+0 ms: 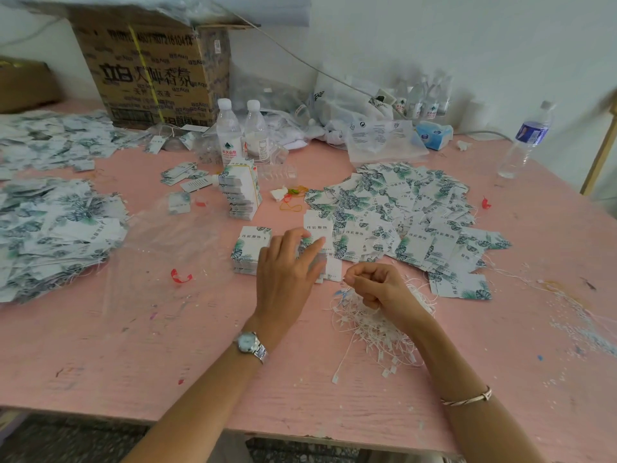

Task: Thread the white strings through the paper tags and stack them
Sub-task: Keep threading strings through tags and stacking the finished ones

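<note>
Where the scuffed pink tabletop (100,329) starts at left, glossy leaf-printed paper tags (56,228) lie heaped. Centre: a squared stack (248,248) of them. Left hand (287,265), fingers extended, touches a loose tag (315,233) bearing Chinese characters. Right hand (377,285) curled, pinching one thread of the tangled white strings (374,329) beneath.

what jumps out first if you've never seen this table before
The heaps of leaf-print paper tags spread over the pink table, one big pile at right and more at the left edge. Near the middle, the left hand reaches over small neat stacks while the right hand pinches one of the white strings tangled beneath it. A cardboard box looms at the back left.
</note>
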Demonstrator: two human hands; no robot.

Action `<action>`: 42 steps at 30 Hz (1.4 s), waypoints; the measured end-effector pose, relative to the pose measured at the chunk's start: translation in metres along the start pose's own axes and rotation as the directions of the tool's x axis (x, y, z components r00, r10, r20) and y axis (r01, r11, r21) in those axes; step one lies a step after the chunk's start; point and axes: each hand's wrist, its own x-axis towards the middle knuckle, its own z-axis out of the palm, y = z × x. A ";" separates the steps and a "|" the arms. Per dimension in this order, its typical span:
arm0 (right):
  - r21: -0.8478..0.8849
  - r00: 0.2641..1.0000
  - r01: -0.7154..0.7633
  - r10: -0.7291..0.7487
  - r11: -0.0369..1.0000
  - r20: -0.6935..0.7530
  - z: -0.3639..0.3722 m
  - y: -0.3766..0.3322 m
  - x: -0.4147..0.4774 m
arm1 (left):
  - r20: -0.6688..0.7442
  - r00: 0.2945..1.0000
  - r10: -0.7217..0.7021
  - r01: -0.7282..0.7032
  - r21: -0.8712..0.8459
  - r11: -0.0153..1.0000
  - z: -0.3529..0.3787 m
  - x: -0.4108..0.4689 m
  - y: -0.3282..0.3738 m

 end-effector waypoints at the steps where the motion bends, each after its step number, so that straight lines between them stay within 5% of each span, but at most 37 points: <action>1: 0.017 1.000 0.001 -0.001 1.000 -0.005 0.000 0.001 0.000 | 0.014 1.000 0.019 -0.019 0.006 1.000 0.000 0.003 -0.003; 13: 0.097 0.999 -0.002 0.005 0.995 -0.039 -0.002 0.004 0.004 | -0.074 0.979 0.191 -0.187 0.056 0.981 0.003 0.010 -0.023; 24: 0.195 0.999 0.010 -0.002 0.981 -0.044 -0.004 0.003 0.005 | -0.245 0.856 0.455 -0.416 0.194 0.888 0.015 0.013 -0.036; 42: 0.181 0.999 0.015 -0.007 0.983 -0.046 -0.006 0.003 0.005 | -0.291 0.831 0.474 -0.474 0.073 0.877 0.030 0.011 -0.048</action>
